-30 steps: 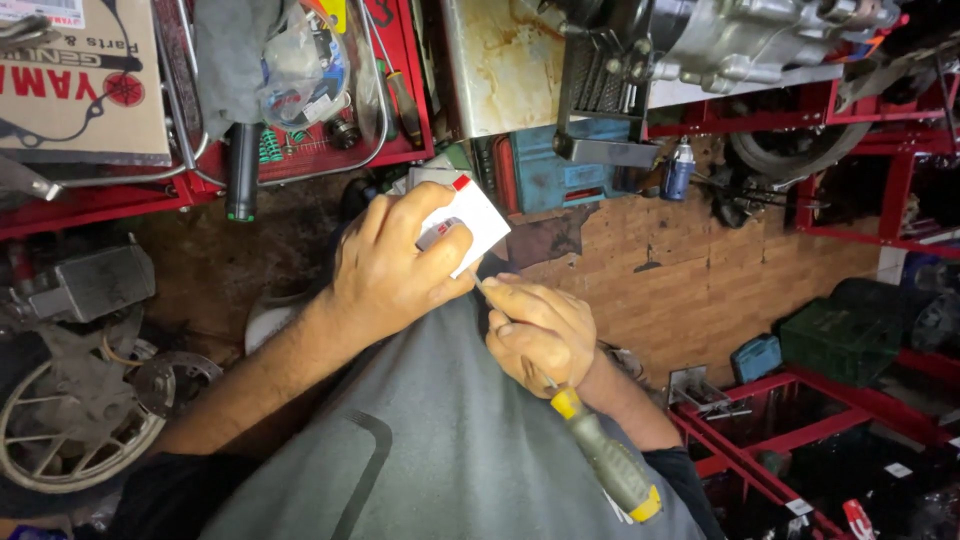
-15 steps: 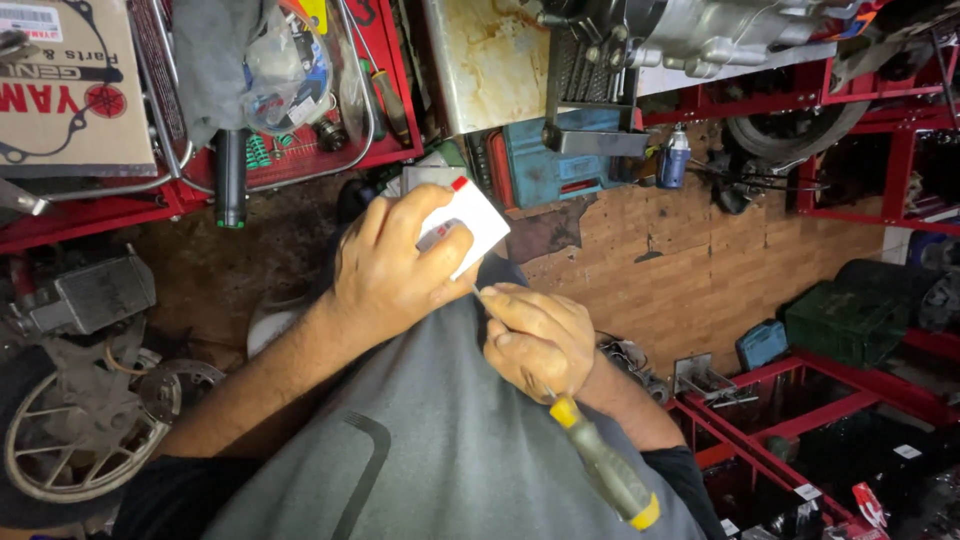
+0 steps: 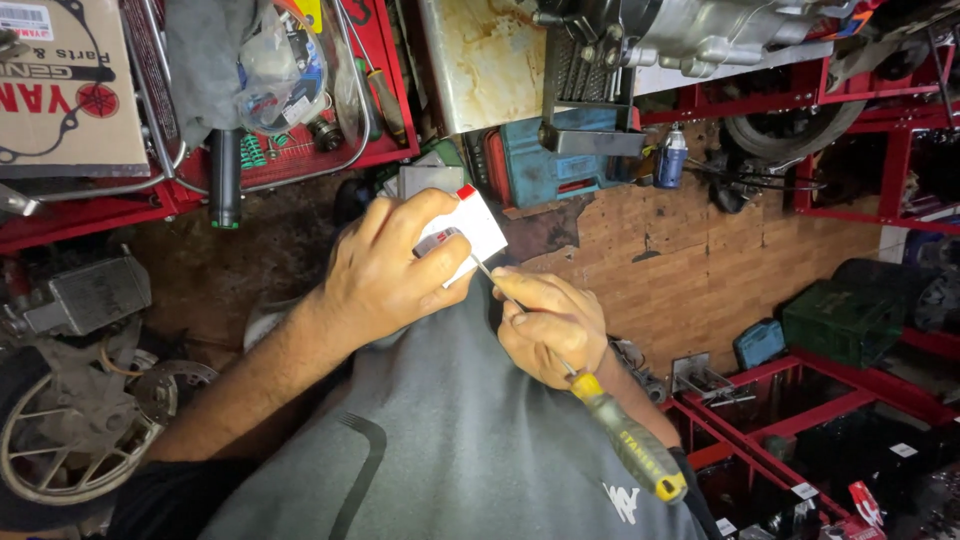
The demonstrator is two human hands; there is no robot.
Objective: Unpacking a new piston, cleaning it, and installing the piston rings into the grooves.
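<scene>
In the head view, the left hand [image 3: 385, 275] grips a small white box [image 3: 468, 232] with a red corner, fingers wrapped around it to steady it at chest height. The right hand [image 3: 548, 322] pinches a screwdriver [image 3: 620, 440] low on its shaft, so the tip meets the box. Below lie a brick-patterned floor [image 3: 700, 270], red metal racks [image 3: 880, 150] and a wheel [image 3: 70, 440].

Left hand [image 3: 385, 275] covers most of the small white box [image 3: 470, 228]; screwdriver [image 3: 600, 420] tip hidden btwn fingers; wheel [image 3: 75, 440] cut off, lower left.
</scene>
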